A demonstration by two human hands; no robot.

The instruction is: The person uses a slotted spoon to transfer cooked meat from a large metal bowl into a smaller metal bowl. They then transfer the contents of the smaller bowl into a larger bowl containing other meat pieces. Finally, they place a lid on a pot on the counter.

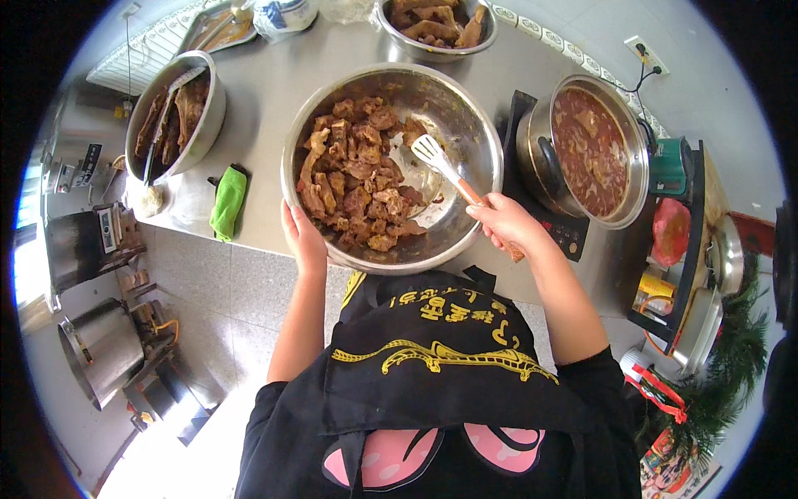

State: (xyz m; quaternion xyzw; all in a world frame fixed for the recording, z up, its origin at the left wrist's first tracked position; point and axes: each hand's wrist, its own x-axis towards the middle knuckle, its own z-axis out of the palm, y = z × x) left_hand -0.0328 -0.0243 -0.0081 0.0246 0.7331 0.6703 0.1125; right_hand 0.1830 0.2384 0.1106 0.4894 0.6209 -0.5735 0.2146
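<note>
A large stainless steel bowl (458, 240) sits at the front edge of the metal table, right before me. Chunks of browned meat (361, 181) fill mostly its left side, and some liquid shows on the bare bottom at right. My left hand (305, 240) grips the bowl's rim at the lower left, thumb along the outside. In my right hand (508, 221) is a slotted spatula (439, 159) with a white head and a wooden handle. Its head hangs over the bare right part of the bowl; whether it touches the bowl is unclear.
A pot of reddish-brown broth (589, 150) stands on a black induction cooker (564, 234) at right. To the left are a steel basin (212, 118) of meat with a skimmer (163, 125) and a green cloth (229, 203). Another meat bowl (439, 53) is at the back.
</note>
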